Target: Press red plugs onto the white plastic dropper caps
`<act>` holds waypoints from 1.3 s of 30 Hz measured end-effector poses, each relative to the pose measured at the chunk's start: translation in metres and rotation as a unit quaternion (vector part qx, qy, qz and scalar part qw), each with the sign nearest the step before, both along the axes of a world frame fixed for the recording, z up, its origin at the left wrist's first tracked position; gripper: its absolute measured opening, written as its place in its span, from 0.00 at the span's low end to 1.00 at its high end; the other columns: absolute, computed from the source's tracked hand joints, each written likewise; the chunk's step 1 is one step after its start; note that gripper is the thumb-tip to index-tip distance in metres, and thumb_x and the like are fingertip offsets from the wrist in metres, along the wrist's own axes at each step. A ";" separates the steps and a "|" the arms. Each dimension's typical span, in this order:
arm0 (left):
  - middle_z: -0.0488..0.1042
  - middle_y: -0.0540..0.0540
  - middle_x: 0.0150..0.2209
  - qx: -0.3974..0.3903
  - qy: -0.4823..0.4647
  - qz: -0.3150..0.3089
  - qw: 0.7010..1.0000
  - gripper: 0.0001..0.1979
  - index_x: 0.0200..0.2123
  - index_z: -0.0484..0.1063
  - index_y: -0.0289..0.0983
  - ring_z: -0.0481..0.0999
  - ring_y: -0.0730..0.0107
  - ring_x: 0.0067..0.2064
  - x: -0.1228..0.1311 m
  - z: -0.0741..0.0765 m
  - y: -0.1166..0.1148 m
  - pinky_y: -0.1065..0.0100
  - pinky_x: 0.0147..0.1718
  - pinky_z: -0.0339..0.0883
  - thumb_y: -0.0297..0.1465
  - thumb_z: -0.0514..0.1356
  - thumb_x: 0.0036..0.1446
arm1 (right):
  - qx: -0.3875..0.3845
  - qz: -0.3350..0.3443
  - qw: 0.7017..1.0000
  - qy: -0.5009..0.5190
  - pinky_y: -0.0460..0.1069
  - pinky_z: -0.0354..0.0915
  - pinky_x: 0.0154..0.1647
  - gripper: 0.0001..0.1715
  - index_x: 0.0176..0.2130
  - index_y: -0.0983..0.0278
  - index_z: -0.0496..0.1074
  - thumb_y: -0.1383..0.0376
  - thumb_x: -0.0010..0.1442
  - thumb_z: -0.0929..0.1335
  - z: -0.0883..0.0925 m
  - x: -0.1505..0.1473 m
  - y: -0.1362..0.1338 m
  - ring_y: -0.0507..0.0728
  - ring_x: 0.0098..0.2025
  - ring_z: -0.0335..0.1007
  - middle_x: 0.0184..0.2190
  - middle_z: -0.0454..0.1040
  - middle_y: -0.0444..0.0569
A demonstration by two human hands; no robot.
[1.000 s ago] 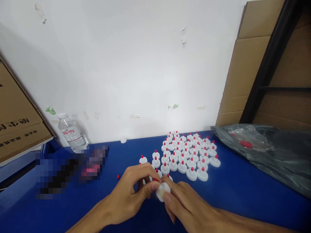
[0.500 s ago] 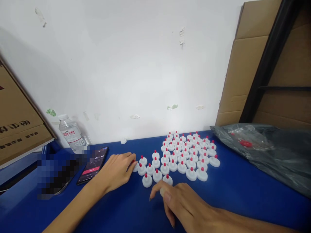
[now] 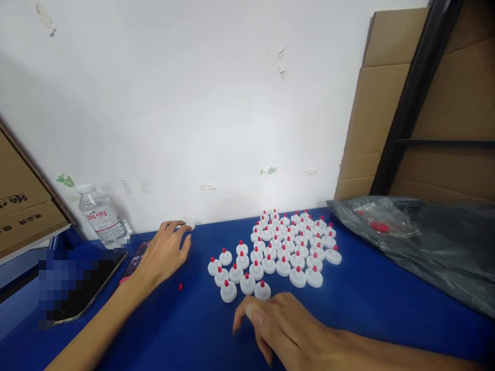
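Several round white caps [image 3: 283, 267] with small red tips stand grouped on the blue table. My left hand [image 3: 164, 252] is at the left, over the upper part of a phone [image 3: 135, 262]; its fingers stretch out to a lone white cap [image 3: 192, 226] by the wall, with the thumb apart. The fingertips partly hide that cap. A loose red tip [image 3: 180, 286] lies on the table to the right of my left wrist. My right hand [image 3: 276, 322] hovers just in front of the nearest caps, fingers loosely bent and apart, with nothing seen in it.
A water bottle [image 3: 103, 216] and a second dark phone [image 3: 93, 288] are at the left, beside a cardboard box [image 3: 27, 201]. At the right lies a grey plastic bag [image 3: 436, 247] with a clear bag of red pieces [image 3: 379, 226] on it. Cardboard [image 3: 371, 118] leans behind.
My left hand has left the leftmost red-tipped cap and moved left and back to the lone white cap. The loose red tip now shows. The view shifted slightly right; my right hand stayed.
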State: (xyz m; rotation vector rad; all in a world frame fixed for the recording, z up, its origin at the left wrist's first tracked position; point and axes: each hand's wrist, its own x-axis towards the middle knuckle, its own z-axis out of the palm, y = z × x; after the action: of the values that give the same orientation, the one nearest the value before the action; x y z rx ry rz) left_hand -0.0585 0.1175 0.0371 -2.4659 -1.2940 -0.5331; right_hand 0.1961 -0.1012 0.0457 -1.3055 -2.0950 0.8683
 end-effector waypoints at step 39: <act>0.78 0.35 0.44 -0.088 0.047 0.022 0.995 0.19 0.44 0.80 0.35 0.77 0.45 0.49 -0.002 0.006 0.012 0.57 0.41 0.72 0.35 0.50 0.66 | 0.066 0.004 0.995 -0.078 0.48 0.67 0.42 0.32 0.48 0.57 0.77 0.56 0.77 0.49 0.002 0.000 -0.005 0.56 0.35 0.76 0.29 0.75 0.44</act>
State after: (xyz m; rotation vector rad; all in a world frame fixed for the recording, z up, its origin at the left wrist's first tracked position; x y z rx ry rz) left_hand -0.0610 0.1298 0.0427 -2.5607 -1.4088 -0.2984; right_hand 0.1962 -0.1058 0.0473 -1.3339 -2.2380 0.6371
